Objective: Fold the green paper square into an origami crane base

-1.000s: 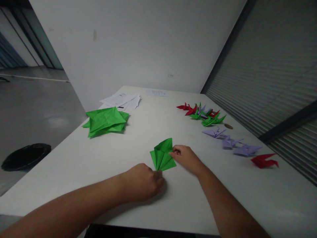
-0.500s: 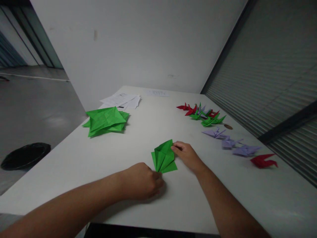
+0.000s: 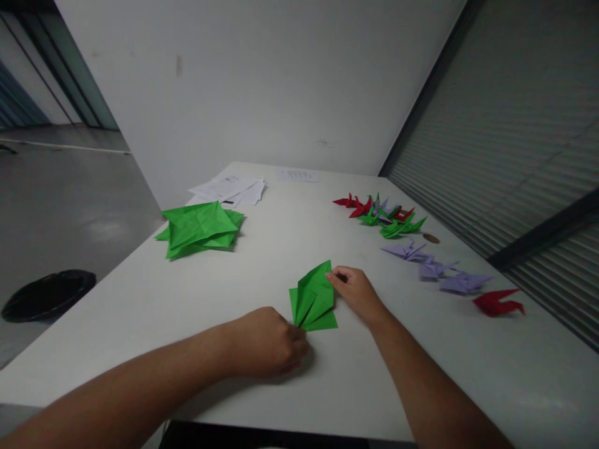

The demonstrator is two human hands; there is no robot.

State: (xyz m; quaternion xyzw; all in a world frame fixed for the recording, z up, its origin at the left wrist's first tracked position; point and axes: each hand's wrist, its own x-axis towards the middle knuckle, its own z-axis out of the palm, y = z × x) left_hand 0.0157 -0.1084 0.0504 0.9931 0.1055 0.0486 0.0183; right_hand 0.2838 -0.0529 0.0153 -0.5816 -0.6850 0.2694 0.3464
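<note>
A partly folded green paper (image 3: 317,299) stands on the white table (image 3: 224,293) between my hands, its upper flap raised and creases fanning from its bottom corner. My left hand (image 3: 274,343) is closed on that bottom corner, fingertips partly hidden behind the knuckles. At the paper's upper right edge, my right hand (image 3: 353,290) pinches the flap between thumb and fingers.
Creased green sheets (image 3: 201,229) lie in a pile at the left, with printed papers (image 3: 229,188) behind. Folded red, green and purple cranes (image 3: 397,227) line the right side, a red crane (image 3: 498,304) nearest. A black bin (image 3: 49,294) stands beyond the left edge.
The green paper's upper flap has lifted and shifted slightly right, its centre folds opening a little. My hands have barely moved.
</note>
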